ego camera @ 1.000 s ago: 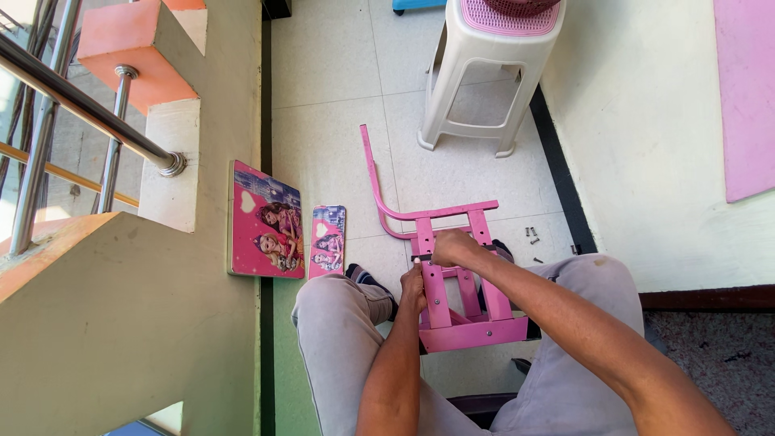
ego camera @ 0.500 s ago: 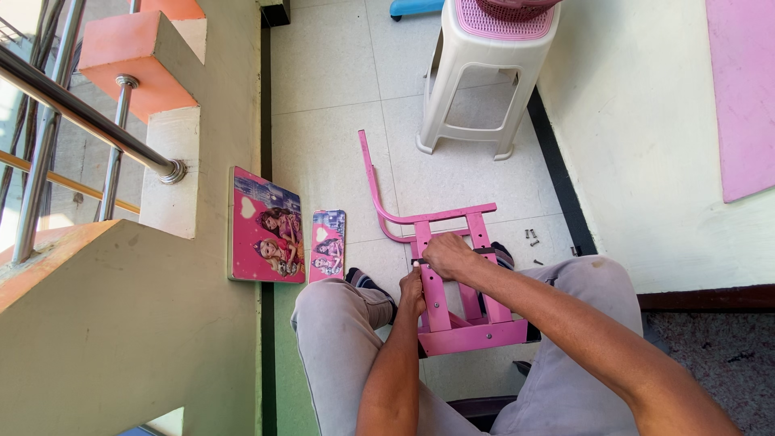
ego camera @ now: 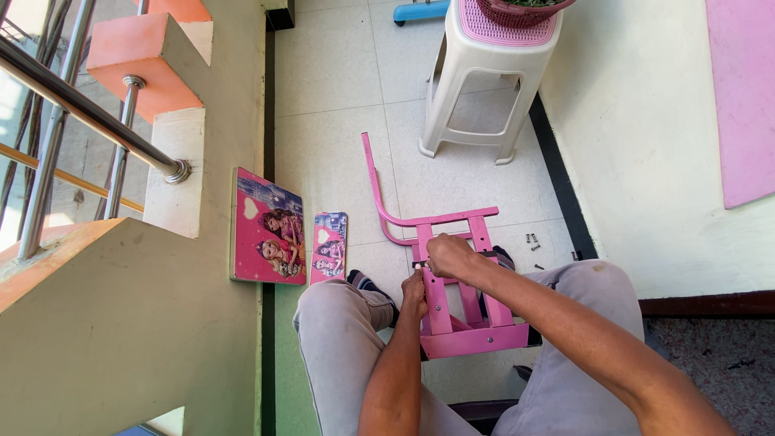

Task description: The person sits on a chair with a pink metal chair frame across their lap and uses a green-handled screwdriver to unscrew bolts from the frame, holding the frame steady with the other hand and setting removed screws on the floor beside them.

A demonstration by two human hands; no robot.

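We are holding a pink metal frame between our knees, its slats joined by crossbars and one curved tube sweeping up the floor. Our right hand is closing over a slat, our left hand pinching its edge. We are sitting on pale floor tiles beside two pink picture panels, one white stool and a few loose screws.

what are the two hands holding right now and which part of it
Both grip the pink metal frame: the left hand on its left upright bar, the right hand over the top of that bar near the crosspiece.
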